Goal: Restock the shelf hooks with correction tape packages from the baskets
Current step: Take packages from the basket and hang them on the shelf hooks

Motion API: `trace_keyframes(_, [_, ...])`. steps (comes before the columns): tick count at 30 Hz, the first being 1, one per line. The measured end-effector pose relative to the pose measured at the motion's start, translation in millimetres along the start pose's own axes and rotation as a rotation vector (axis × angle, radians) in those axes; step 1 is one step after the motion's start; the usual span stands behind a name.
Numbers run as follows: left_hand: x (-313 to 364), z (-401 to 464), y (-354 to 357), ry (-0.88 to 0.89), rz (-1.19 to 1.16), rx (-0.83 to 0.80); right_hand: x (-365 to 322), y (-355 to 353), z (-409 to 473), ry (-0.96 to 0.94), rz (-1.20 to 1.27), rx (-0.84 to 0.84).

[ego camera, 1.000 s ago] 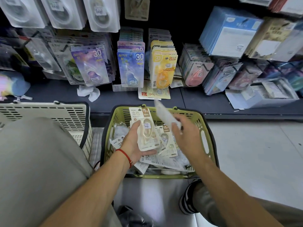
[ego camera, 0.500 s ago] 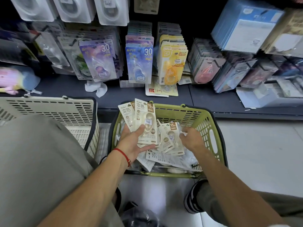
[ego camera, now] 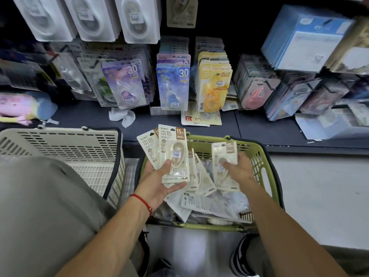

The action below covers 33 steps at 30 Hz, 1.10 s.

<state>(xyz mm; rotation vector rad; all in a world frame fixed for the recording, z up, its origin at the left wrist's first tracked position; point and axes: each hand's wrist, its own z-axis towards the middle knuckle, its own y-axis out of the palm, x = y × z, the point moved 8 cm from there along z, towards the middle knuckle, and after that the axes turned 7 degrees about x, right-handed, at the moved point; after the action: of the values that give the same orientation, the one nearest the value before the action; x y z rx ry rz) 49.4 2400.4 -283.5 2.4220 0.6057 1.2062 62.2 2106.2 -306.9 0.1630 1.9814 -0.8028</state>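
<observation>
My left hand (ego camera: 159, 180) holds a fan of cream correction tape pkgs (ego camera: 173, 154), thumb curled over the front one, fingers underneath; stack sits above the left rim of the green basket (ego camera: 265, 162). My right hand (ego camera: 239, 170) pinches one more cream pkg (ego camera: 224, 156), upright, over the basket's middle, apart from the left stack. More cream pkgs (ego camera: 201, 176) lie loose in the basket between both hands, w/ white backing cards (ego camera: 207, 204) below them nearer me. A beige basket (ego camera: 60, 144) stands just left of the green one, touching or nearly so, can't tell. On the shelf hooks beyond: purple pkgs (ego camera: 125, 84), blue pkgs (ego camera: 172, 84), yellow pkgs (ego camera: 214, 82). Crumpled white tissue (ego camera: 121, 115) lies on the shelf (ego camera: 79, 116) under the purple row. Red string (ego camera: 142, 200) on my left wrist.
</observation>
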Motion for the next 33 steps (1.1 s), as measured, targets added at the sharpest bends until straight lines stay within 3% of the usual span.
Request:
trace_keyframes(2, [4,-1,9,0.012,-0.04,-0.014,-32,-27,-2,-0.076,0.161,-0.01])
trace_keyframes(5, [15,-7,33,0.048,-0.06,-0.1,-88,-35,-24,-0.152,0.536,-0.327])
trace_keyframes(7, [29,-14,53,0.082,-0.045,-0.183,-125,-26,-45,-0.223,0.56,-0.485])
trace_keyframes(9, [49,-22,75,0.146,-0.009,-0.283,-154,-13,-65,-0.297,0.487,-0.539])
trace_keyframes(14, [125,-36,112,0.321,0.137,-0.391,-226,-8,-88,-0.432,0.473,-0.507])
trace_keyframes(21, [236,-37,153,0.515,0.353,-0.371,-329,-24,-86,-0.687,0.286,-0.349])
trace_keyframes(24, [267,-31,157,0.588,0.314,-0.295,-355,-29,-78,-0.765,0.272,-0.281])
trace_keyframes(27, [285,-26,140,0.755,0.25,-0.104,-370,-33,-59,-0.797,0.282,-0.2])
trace_keyframes(33, [306,-34,122,1.048,0.341,0.115,-405,-17,-40,-0.823,0.331,-0.179])
